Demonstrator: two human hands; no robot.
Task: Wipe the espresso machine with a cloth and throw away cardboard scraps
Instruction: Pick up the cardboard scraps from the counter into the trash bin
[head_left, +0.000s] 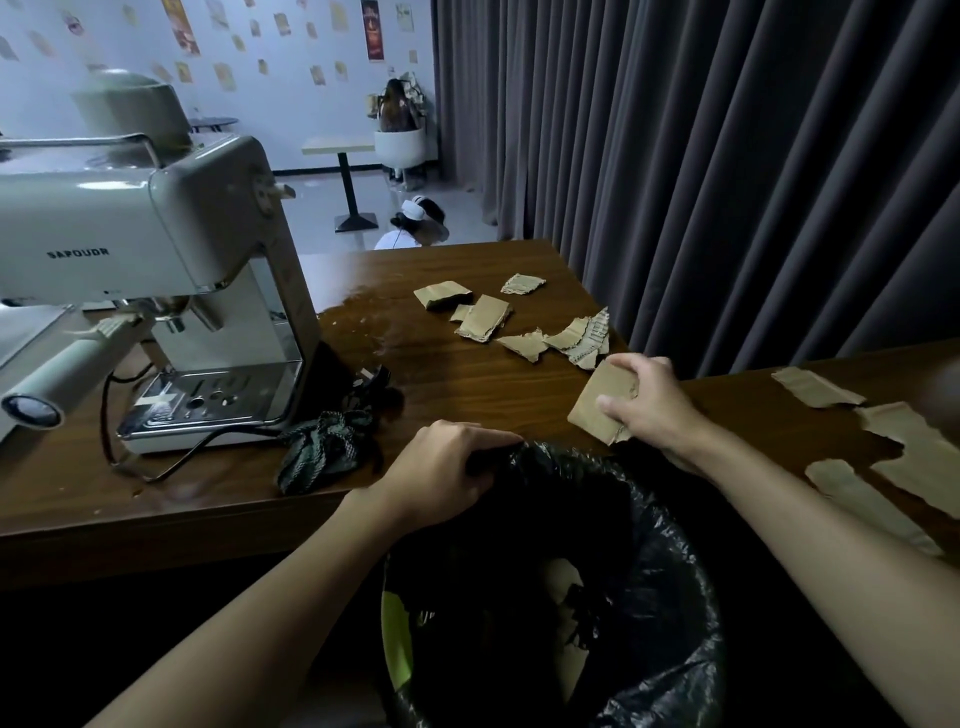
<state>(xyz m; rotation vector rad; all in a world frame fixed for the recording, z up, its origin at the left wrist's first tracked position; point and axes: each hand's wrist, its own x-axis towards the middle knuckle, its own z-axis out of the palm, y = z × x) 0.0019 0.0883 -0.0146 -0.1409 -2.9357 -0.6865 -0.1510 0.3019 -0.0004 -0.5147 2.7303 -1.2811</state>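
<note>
The right hand has its fingers closed on a cardboard scrap, held at the surface edge. The bin bag mouth gapes directly below and nearward of those fingers; the left hand pinches its rim open.

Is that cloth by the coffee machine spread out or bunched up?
Bunched up. The dark green cloth sits crumpled in a heap on the table, untouched by either hand.
</note>
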